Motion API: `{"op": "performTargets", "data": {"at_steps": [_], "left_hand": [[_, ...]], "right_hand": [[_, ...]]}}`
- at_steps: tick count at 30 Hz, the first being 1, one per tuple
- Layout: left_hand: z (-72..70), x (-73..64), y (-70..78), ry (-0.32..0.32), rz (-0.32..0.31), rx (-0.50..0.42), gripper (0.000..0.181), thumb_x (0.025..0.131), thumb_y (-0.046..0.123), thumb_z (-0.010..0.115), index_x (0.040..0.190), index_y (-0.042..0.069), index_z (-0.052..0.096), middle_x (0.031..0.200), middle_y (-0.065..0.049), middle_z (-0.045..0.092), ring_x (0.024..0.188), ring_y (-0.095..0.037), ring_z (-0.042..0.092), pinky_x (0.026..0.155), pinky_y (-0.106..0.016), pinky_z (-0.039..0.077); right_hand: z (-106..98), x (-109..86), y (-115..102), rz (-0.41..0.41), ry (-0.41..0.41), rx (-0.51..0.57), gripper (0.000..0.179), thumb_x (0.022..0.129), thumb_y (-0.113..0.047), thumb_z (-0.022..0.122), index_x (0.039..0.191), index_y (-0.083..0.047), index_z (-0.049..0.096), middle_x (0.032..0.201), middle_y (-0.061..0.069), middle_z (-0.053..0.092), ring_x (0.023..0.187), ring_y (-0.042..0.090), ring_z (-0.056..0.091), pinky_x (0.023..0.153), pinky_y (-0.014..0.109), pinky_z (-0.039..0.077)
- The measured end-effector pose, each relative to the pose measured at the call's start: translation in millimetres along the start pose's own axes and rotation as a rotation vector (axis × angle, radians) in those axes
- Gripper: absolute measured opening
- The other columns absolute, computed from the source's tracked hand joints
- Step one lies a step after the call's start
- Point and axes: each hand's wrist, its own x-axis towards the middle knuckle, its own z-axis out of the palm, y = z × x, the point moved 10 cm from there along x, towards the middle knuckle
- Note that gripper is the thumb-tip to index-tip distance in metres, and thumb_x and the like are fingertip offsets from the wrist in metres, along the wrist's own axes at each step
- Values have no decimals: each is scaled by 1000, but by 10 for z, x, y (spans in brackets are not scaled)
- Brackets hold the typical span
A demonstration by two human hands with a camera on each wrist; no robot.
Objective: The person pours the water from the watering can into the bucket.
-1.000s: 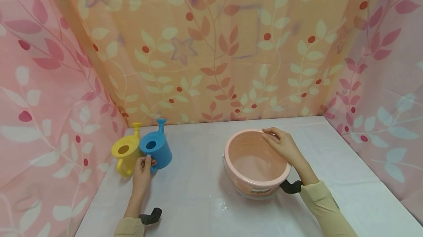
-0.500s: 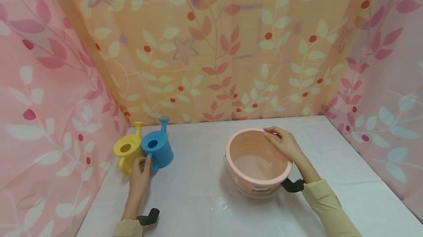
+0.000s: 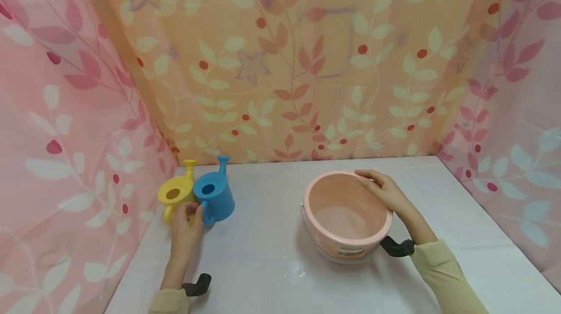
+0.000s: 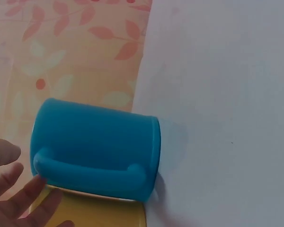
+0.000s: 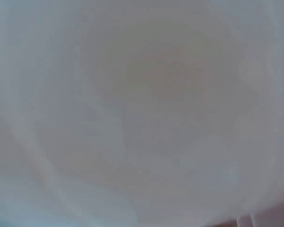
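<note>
A blue watering can (image 3: 219,202) stands upright at the back left, against a yellow watering can (image 3: 175,188) on its left. My left hand (image 3: 185,226) is at the near side of both, in front of the yellow can and beside the blue can's handle (image 4: 87,172). Its fingers are spread and hold nothing in the left wrist view. At the right, my right hand (image 3: 387,196) grips the far right rim of a pink bucket (image 3: 324,236), thumb on the inner side; its other fingers are partly hidden. The right wrist view is a pale blur.
A white-covered table (image 3: 258,255) bears everything. An orange leaf-patterned cloth (image 3: 280,109) hangs behind it, and pink cloths hang at the left (image 3: 79,158) and right (image 3: 517,134). A black wrist mount (image 3: 197,285) sticks out from the left wrist.
My left hand has let go of the blue watering can's handle and shifted slightly left of it. The right hand stays on the bucket rim. The head view has turned slightly left.
</note>
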Motion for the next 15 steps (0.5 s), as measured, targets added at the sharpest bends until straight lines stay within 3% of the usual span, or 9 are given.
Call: {"op": "performTargets", "data": {"at_steps": [4, 9, 15], "left_hand": [[-9, 39, 153, 19, 32, 27, 25, 87, 26, 53, 102, 7, 49, 99, -6, 54, 96, -20, 50, 86, -41, 41], [-42, 92, 371, 92, 149, 40, 22, 86, 23, 55, 98, 5, 52, 94, -6, 55, 90, -19, 51, 82, -39, 43], [7, 150, 577, 144, 277, 77, 16, 85, 18, 57, 94, 5, 55, 90, -8, 56, 87, -21, 51, 79, -38, 41]], "right_hand": [[-40, -1, 43, 13, -3, -30, 40, 92, -29, 44, 124, -6, 46, 120, 15, 50, 99, 29, 56, 73, 32, 49], [-122, 12, 160, 38, 0, -76, 40, 93, -34, 39, 123, -8, 48, 121, 13, 51, 107, 26, 50, 83, 41, 43], [-215, 32, 213, 34, 17, -90, 39, 94, -30, 38, 120, -3, 49, 119, 15, 52, 104, 27, 52, 79, 33, 46]]}}
